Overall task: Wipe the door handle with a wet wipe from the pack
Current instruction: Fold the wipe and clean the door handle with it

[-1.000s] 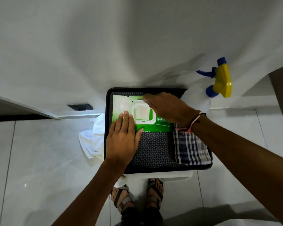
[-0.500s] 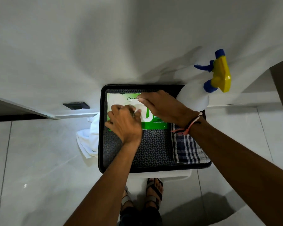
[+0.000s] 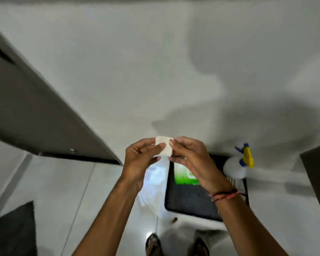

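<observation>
Two hands share one folded wet wipe [image 3: 163, 145], raised in front of me at chest height, well above the pack [image 3: 183, 175], which lies in the black tray [image 3: 190, 202] down at five o'clock; I hold it up, I judge, to unfold it before going to the handle. My left hand [image 3: 142, 159] pinches the wipe's nine o'clock edge, thumb over the front, fingers curled behind; my right hand [image 3: 190, 159] nips the three o'clock edge between thumb and fingertips, nearly closed. No door handle shows; the dark door [image 3: 31, 108] stands at ten o'clock; a spray bottle [image 3: 237, 167] sits at three.
</observation>
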Action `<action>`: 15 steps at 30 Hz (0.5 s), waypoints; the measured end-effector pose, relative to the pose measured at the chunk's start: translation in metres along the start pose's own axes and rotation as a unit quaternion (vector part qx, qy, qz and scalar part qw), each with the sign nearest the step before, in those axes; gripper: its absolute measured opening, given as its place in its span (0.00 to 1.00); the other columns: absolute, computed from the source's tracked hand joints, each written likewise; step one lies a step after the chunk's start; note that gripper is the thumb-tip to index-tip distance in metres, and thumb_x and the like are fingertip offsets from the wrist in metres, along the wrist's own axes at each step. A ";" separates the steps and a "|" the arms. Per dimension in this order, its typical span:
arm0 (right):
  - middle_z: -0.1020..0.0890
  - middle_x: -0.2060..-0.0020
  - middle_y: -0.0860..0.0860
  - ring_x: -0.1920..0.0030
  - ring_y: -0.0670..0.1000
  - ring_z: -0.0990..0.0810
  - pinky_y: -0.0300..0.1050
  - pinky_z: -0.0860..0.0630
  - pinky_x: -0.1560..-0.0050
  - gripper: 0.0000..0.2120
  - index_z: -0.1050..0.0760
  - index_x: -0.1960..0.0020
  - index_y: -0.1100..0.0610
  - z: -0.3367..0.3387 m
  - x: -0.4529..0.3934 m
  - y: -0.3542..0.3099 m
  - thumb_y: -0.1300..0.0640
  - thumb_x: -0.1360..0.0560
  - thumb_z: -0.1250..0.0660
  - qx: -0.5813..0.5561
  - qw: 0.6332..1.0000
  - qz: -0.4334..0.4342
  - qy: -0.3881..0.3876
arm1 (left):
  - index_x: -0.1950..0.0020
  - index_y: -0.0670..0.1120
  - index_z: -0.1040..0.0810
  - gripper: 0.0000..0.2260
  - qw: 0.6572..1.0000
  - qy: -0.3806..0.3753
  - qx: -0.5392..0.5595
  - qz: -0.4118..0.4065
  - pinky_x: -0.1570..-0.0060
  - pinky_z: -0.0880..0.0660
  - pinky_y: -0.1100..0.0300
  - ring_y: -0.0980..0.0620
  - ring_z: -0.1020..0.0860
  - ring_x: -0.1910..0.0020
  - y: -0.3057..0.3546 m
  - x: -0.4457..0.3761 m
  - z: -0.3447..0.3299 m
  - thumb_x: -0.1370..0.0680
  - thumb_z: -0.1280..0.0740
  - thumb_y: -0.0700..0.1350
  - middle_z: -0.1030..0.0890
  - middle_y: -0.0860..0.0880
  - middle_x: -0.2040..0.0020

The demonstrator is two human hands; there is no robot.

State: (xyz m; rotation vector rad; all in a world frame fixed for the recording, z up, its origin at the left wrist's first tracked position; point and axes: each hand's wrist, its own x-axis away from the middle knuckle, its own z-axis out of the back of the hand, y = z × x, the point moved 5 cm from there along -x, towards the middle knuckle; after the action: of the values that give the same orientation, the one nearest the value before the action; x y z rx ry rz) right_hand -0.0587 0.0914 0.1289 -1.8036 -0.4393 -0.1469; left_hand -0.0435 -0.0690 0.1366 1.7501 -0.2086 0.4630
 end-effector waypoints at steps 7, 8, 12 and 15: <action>0.14 0.53 0.57 0.49 0.54 0.13 0.42 0.16 0.52 0.02 0.19 0.54 0.61 -0.145 0.008 -0.146 0.66 0.23 0.29 -0.030 0.989 0.131 -0.068 | 0.55 0.47 0.12 0.06 0.989 -0.046 0.013 -0.140 0.61 0.19 0.65 0.55 0.15 0.57 0.191 0.044 0.079 0.30 0.22 0.45 0.12 0.48 0.57; 0.13 0.54 0.56 0.49 0.54 0.12 0.41 0.16 0.53 0.04 0.18 0.56 0.59 -0.164 0.008 -0.158 0.65 0.24 0.27 -0.027 0.987 0.141 -0.077 | 0.55 0.47 0.12 0.03 0.987 -0.039 0.008 -0.158 0.62 0.19 0.66 0.55 0.16 0.58 0.207 0.046 0.093 0.28 0.23 0.43 0.12 0.48 0.58; 0.10 0.54 0.56 0.51 0.54 0.11 0.41 0.15 0.55 0.07 0.12 0.53 0.55 -0.262 -0.009 -0.188 0.59 0.31 0.22 0.002 0.982 0.165 -0.088 | 0.56 0.44 0.12 0.03 0.975 -0.018 0.003 -0.223 0.66 0.21 0.67 0.57 0.17 0.62 0.272 0.041 0.174 0.26 0.24 0.37 0.13 0.46 0.60; 0.11 0.48 0.59 0.47 0.59 0.11 0.44 0.13 0.52 0.16 0.13 0.46 0.58 -0.326 -0.030 -0.185 0.57 0.33 0.21 0.024 0.984 0.160 -0.068 | 0.53 0.39 0.13 0.03 0.968 -0.028 -0.017 -0.247 0.64 0.20 0.67 0.54 0.17 0.62 0.307 0.031 0.236 0.26 0.25 0.35 0.14 0.42 0.60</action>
State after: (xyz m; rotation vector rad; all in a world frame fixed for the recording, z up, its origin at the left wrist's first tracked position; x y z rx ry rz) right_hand -0.1129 -0.1854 0.3773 -1.8167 -0.2406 0.2095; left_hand -0.0879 -0.3648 0.3842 1.7076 0.1791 0.0453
